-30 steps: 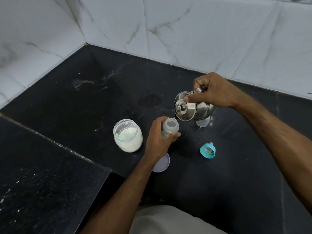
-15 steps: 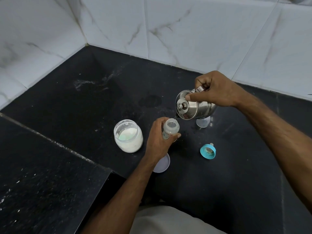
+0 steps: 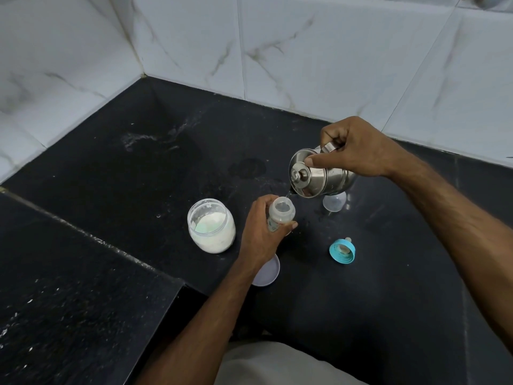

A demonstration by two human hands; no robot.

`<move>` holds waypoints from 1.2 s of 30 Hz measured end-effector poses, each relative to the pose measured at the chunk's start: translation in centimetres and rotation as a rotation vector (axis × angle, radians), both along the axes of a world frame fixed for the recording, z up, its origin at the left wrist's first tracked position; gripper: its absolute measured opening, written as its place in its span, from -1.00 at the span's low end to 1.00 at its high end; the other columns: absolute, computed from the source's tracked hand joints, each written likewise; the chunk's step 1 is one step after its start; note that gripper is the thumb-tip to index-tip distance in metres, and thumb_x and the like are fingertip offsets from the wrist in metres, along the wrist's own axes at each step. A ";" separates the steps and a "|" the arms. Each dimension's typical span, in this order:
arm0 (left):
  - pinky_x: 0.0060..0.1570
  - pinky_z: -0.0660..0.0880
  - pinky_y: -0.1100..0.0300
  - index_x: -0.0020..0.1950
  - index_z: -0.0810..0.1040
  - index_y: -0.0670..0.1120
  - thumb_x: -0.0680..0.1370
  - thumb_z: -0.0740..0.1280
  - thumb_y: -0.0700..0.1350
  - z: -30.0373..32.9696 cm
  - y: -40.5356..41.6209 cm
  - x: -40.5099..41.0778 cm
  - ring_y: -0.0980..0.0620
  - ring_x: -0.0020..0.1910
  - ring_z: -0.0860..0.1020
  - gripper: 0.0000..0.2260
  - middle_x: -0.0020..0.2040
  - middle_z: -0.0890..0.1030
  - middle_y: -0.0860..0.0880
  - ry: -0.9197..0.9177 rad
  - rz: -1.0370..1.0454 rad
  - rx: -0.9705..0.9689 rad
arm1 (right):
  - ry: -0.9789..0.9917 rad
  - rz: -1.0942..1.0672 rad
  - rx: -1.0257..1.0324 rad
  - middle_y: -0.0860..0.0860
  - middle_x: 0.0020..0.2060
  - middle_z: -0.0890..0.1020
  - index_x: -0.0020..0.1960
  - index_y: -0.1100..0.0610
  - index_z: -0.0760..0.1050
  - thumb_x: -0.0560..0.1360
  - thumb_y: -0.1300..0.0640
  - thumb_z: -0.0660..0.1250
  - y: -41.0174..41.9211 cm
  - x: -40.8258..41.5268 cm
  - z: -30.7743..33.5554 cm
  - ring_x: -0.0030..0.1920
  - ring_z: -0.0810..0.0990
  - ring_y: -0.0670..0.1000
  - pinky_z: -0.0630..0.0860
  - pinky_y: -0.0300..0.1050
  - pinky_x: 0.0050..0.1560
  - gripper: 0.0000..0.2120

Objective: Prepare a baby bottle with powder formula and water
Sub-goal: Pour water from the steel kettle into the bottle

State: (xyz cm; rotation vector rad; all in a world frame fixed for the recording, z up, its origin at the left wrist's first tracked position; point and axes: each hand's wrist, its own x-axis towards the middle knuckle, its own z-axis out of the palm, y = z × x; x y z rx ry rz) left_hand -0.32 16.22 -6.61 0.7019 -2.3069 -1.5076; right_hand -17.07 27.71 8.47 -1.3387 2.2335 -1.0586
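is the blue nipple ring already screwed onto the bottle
No, the blue nipple ring lies on the black counter, apart from the open bottle that the left hand holds.

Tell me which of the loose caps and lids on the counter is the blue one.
The blue teat ring, lying alone right of the baby bottle. The lavender lid sits under the left wrist; the clear cap stands below the tilted kettle.

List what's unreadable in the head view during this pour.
- Bottle fill level: left hand wraps its body.
- Kettle handle grip: under right hand.
- Clear cap: partly behind kettle.
- Lid: half under left wrist.
- Bottle markings: too small.
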 end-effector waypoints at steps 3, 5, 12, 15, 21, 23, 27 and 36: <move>0.22 0.48 -0.04 0.27 0.41 -0.05 0.37 0.52 -0.01 -0.3 -0.1 0.3 0.06 0.18 0.50 -0.46 0.20 0.52 -0.01 0.033 0.014 -0.016 | 0.002 -0.005 0.002 0.10 -0.50 0.42 -0.38 0.24 0.38 0.41 0.09 0.52 -0.1 0.1 0.1 -0.48 0.32 -0.08 0.27 -0.31 -0.45 -0.61; 0.20 0.50 -0.02 0.26 0.41 -0.04 0.36 0.53 -0.01 -0.4 -0.1 0.4 0.08 0.17 0.51 -0.46 0.19 0.52 0.01 0.032 0.021 -0.013 | 0.004 -0.006 0.002 0.10 -0.50 0.42 -0.38 0.24 0.38 0.40 0.09 0.52 -0.1 0.2 0.1 -0.48 0.32 -0.08 0.27 -0.30 -0.45 -0.61; 0.25 0.46 -0.01 0.30 0.40 -0.10 0.39 0.54 -0.10 -0.4 -0.2 0.0 0.03 0.20 0.50 -0.45 0.23 0.52 -0.05 0.026 0.016 0.013 | 0.012 -0.008 0.006 0.12 -0.50 0.43 -0.37 0.26 0.40 0.40 0.06 0.52 0.0 0.2 0.3 -0.49 0.32 -0.09 0.26 -0.29 -0.44 -0.61; 0.23 0.48 0.01 0.29 0.40 -0.08 0.38 0.54 -0.09 -0.7 -0.3 0.2 0.06 0.18 0.50 -0.46 0.21 0.52 -0.02 0.039 0.012 0.004 | 0.024 -0.008 0.017 0.06 -0.51 0.43 -0.36 0.25 0.40 0.40 0.04 0.51 0.0 0.1 0.3 -0.49 0.33 -0.12 0.27 -0.33 -0.45 -0.61; 0.23 0.49 0.00 0.30 0.40 -0.10 0.40 0.53 -0.08 -1.0 -0.5 0.1 0.03 0.19 0.51 -0.46 0.22 0.53 -0.03 0.048 -0.012 0.011 | 0.033 0.009 0.021 0.11 -0.50 0.45 -0.34 0.28 0.42 0.40 0.03 0.50 0.0 0.1 0.4 -0.49 0.35 -0.11 0.28 -0.34 -0.45 -0.61; 0.23 0.49 0.01 0.30 0.40 -0.09 0.40 0.53 -0.08 -1.1 -0.5 0.1 0.05 0.19 0.51 -0.46 0.21 0.53 -0.02 0.052 -0.016 0.014 | 0.030 0.013 0.025 0.15 -0.49 0.47 -0.34 0.27 0.42 0.40 0.02 0.50 0.0 0.1 0.4 -0.48 0.36 -0.09 0.29 -0.31 -0.44 -0.61; 0.22 0.49 0.03 0.30 0.39 -0.07 0.39 0.54 -0.06 -1.3 -0.6 0.1 0.06 0.19 0.51 -0.45 0.21 0.52 0.00 0.049 -0.018 0.011 | 0.030 0.015 0.030 0.08 -0.50 0.45 -0.35 0.27 0.42 0.41 0.04 0.50 -0.1 0.0 0.5 -0.48 0.35 -0.11 0.28 -0.33 -0.44 -0.62; 0.21 0.48 0.14 0.27 0.41 -0.06 0.38 0.54 -0.09 -1.3 -0.6 0.1 0.11 0.17 0.51 -0.48 0.19 0.53 0.02 0.068 -0.014 0.019 | 0.038 0.030 0.042 0.02 -0.53 0.41 -0.36 0.25 0.40 0.41 0.06 0.51 -0.2 -0.3 0.1 -0.49 0.32 -0.10 0.26 -0.28 -0.45 -0.61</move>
